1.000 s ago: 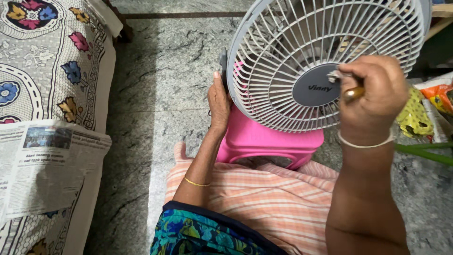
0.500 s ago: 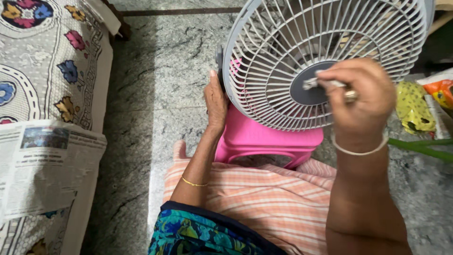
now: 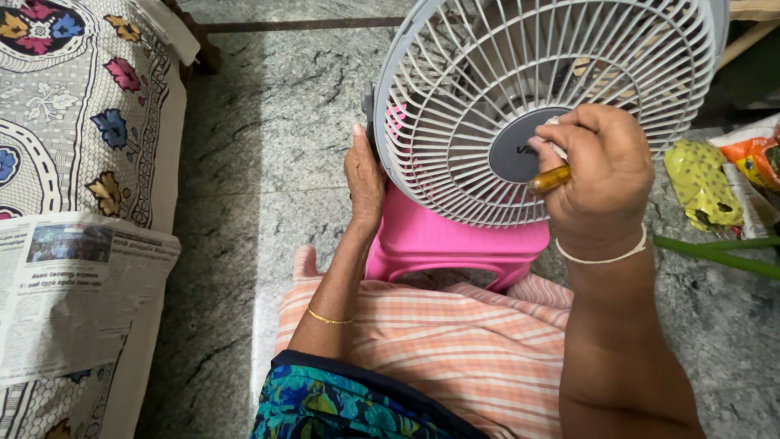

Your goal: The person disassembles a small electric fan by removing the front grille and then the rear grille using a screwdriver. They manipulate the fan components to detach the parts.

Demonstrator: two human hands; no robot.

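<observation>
A grey table fan (image 3: pixel 479 89) with a round wire guard stands tilted on a pink plastic stool (image 3: pixel 443 240) in front of my lap. My left hand (image 3: pixel 363 180) presses flat against the guard's left rim and steadies it. My right hand (image 3: pixel 597 175) is closed around a small tool with an amber handle (image 3: pixel 549 180). Its tip, seemingly wrapped in a bit of pale cloth, sits at the dark grey hub (image 3: pixel 520 150) in the guard's centre. The fan blades behind the guard are mostly hidden.
A bed with a flowered cover (image 3: pixel 77 122) and a newspaper (image 3: pixel 69 289) lies along the left. Grey stone floor (image 3: pixel 268 146) stretches between bed and fan. At the right lie a yellow-green bag (image 3: pixel 703 183), an orange packet (image 3: pixel 760 158) and a green stick (image 3: pixel 723 256).
My right hand has shifted left and slightly down across the hub, turning the amber handle into view below the fingers. The left hand stays on the rim.
</observation>
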